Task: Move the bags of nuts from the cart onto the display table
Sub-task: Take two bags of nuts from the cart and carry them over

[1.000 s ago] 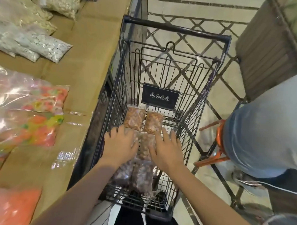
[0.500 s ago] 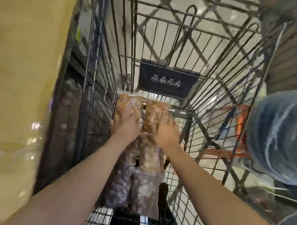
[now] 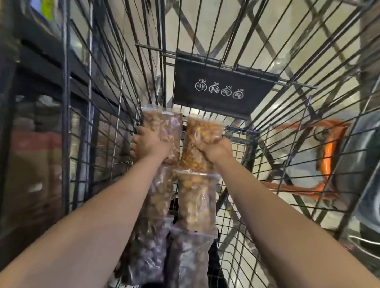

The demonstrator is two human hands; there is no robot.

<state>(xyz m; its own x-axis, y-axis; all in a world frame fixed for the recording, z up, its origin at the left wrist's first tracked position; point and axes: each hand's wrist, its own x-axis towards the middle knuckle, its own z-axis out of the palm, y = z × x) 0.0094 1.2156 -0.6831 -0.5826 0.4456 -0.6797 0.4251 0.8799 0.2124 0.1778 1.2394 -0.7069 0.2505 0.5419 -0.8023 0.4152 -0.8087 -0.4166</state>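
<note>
Down inside the cart, head view: both arms reach into the wire cart (image 3: 102, 127) and each hand grips one bag at the far end of the basket.
Left hand (image 3: 151, 145): fingers curled round the far left bag of nuts (image 3: 165, 129), clamped on its left edge and middle.
Right hand (image 3: 215, 150): fist closed tight on the far right bag of nuts (image 3: 203, 131), crumpling the plastic at mid-height.
Where the held bags are: inside the cart, side by side and touching, just below the black placard (image 3: 219, 90); whether they are lifted off the basket floor I cannot tell.
Contents, held bags: clear plastic, both filled with tan to orange-brown nuts; the right one looks brighter orange.
Below the grips, middle row: two more clear bags (image 3: 195, 200), end to end with the held pair, filled with pale brown nuts; the left one is partly hidden by the left forearm.
Nearest row: two bags (image 3: 188, 261) of darker, purplish-brown nuts, lying under the forearms at the near end of the basket.
Count of bags: six in all, in two columns of three; two held, four lying loose.
Count of hands: two, each clamped on one bag.
Placard: hangs on the far wire wall, with four round white symbols.
Right of the right grip: an orange frame (image 3: 328, 154) outside the wire, blurred.
Left of the left grip: dark shelving outside the cart, too blurred to read.
</note>
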